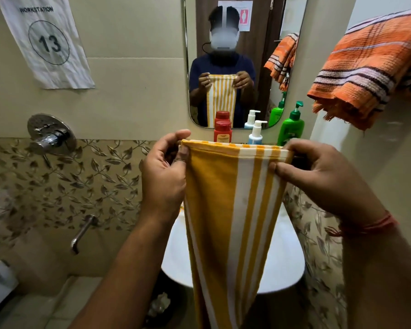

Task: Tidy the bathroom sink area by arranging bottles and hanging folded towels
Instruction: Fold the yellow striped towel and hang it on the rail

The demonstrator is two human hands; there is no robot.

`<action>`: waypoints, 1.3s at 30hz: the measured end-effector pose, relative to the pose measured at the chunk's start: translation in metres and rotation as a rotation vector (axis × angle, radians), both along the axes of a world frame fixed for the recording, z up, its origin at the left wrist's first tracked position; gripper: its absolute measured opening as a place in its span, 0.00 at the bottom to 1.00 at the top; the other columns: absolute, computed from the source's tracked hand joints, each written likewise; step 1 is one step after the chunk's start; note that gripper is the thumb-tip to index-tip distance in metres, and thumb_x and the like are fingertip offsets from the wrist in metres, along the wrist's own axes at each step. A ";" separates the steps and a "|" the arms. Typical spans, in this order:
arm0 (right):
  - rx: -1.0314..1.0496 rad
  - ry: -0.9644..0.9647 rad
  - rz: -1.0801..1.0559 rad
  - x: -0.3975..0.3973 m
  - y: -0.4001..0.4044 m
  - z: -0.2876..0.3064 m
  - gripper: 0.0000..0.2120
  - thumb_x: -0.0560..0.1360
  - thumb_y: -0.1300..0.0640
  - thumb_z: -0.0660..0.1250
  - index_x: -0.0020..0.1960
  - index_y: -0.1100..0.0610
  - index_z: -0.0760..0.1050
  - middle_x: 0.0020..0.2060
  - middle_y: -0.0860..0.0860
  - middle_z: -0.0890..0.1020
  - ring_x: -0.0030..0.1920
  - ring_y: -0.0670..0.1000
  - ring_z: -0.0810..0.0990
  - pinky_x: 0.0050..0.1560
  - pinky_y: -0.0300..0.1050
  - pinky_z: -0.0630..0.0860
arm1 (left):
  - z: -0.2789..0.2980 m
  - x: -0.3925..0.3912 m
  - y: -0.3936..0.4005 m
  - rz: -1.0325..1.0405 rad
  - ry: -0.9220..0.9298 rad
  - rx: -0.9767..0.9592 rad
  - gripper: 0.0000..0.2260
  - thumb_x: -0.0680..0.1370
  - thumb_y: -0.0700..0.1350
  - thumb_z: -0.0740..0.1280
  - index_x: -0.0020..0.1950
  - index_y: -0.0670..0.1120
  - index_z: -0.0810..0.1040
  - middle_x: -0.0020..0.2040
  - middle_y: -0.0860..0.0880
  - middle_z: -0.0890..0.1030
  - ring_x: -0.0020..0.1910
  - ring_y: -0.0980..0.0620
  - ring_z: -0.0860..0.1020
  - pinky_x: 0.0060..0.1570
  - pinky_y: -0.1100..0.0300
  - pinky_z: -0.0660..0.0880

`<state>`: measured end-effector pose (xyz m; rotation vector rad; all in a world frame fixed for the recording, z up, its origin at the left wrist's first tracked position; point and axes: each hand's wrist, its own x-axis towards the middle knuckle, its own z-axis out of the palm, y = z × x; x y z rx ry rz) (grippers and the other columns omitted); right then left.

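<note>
Above the sink (176, 252), both hands pinch the folded yellow-and-white striped towel's (226, 198) top corners, hanging straight.

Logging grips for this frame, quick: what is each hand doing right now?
Left hand: pinches the top left corner of the yellow striped towel.
Right hand: pinches the towel's top right corner.

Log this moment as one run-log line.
left hand: pinches yellow striped towel top corner | right hand: pinches other corner | towel: hangs over sink | orange towel: hung
</note>
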<state>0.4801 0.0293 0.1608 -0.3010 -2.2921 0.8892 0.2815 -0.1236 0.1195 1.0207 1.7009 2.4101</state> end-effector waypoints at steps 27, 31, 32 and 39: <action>-0.865 0.065 0.203 -0.032 0.042 -0.044 0.44 0.55 0.40 0.82 0.64 0.58 0.73 0.57 0.60 0.82 0.56 0.64 0.82 0.52 0.60 0.80 | -0.015 -0.029 0.017 -0.555 -0.186 -0.614 0.54 0.37 0.75 0.76 0.54 0.44 0.76 0.55 0.45 0.84 0.54 0.43 0.80 0.53 0.55 0.81; -0.928 -0.026 0.087 -0.026 0.027 -0.119 0.24 0.63 0.61 0.77 0.58 0.61 0.78 0.56 0.65 0.82 0.53 0.60 0.84 0.52 0.52 0.82 | -0.096 -0.003 0.015 -0.645 -0.314 -0.591 0.34 0.56 0.58 0.84 0.56 0.43 0.82 0.55 0.41 0.85 0.56 0.41 0.83 0.52 0.53 0.81; -0.953 -0.019 0.082 -0.024 0.028 -0.118 0.19 0.65 0.63 0.74 0.56 0.60 0.79 0.55 0.66 0.82 0.51 0.59 0.85 0.49 0.50 0.83 | -0.095 0.000 0.011 -0.666 -0.315 -0.551 0.30 0.60 0.56 0.83 0.56 0.43 0.83 0.55 0.40 0.85 0.55 0.40 0.84 0.51 0.52 0.81; -0.975 0.091 0.402 -0.014 0.040 -0.075 0.33 0.64 0.54 0.79 0.66 0.57 0.74 0.59 0.60 0.82 0.58 0.61 0.81 0.54 0.57 0.81 | -0.037 -0.022 0.020 -0.820 -0.313 -0.160 0.39 0.66 0.60 0.79 0.72 0.49 0.70 0.69 0.42 0.78 0.66 0.41 0.78 0.63 0.42 0.77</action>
